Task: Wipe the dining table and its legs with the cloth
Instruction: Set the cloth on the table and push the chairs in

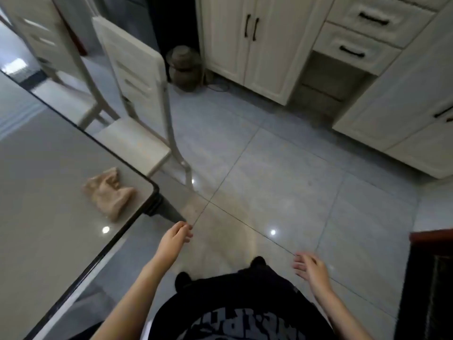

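A crumpled beige cloth lies on the glossy grey dining table, close to its near right corner. Under that corner a dark table leg slants down to the floor. My left hand hangs just below and to the right of the corner, fingers loosely curled, holding nothing. It is clear of the cloth. My right hand hovers over the floor further right, fingers apart and empty.
Two cream chairs stand along the table's far side. Cream cabinets and drawers line the back and right. A round pot sits on the floor by the cabinets. A dark red piece of furniture is at the right edge. The floor is grey tile.
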Motion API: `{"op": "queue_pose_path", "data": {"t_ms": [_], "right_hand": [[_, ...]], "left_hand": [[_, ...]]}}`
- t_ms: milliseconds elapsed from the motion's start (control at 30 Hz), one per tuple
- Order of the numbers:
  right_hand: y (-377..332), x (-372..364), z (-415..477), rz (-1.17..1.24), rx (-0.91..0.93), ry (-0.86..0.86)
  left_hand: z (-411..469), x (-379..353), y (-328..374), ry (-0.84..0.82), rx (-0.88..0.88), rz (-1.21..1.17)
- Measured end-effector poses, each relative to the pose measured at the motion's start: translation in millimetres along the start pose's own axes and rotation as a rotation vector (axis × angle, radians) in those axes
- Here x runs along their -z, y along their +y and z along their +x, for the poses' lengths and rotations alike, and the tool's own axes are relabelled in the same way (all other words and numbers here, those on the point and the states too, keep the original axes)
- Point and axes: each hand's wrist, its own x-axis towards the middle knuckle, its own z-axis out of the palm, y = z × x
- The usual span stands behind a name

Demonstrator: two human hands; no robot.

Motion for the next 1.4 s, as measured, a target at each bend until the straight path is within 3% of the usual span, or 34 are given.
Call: {"op": "queue_pose_path", "data": {"t_ms": [233,567,733,1033,1167,1400], "right_hand": [[-39.6,83.0,72.0,0.004,-0.024,0.033],[-195.6,41.8,216.5,-0.081,0.099,-0.168],[-286.5,38.2,291.1,-0.054,0.110,-0.101],[-402.8,59.3,391.4,-0.061,0.142,-0.008],[-467.2,46.7,474.2,-0.174,0.144,-0.087],[-630.5,-28.8,600.7,-0.454,0.217,-0.338]], "left_hand": [[27.3,-96.0,45.7,0.018,0.111,-0.013],[107.3,-121.1,92.9,0.172,0.244,-0.096],[200.4,-137.1,173.2,0.121,0.280,-0.147],[341.3,-157.7,347.9,0.097,0.143,-0.153],[392.8,-178.5,387.9,0.179,0.165,-0.257],[429.5,-203.8,434.9,0.460,0.277,-0.467]]}}
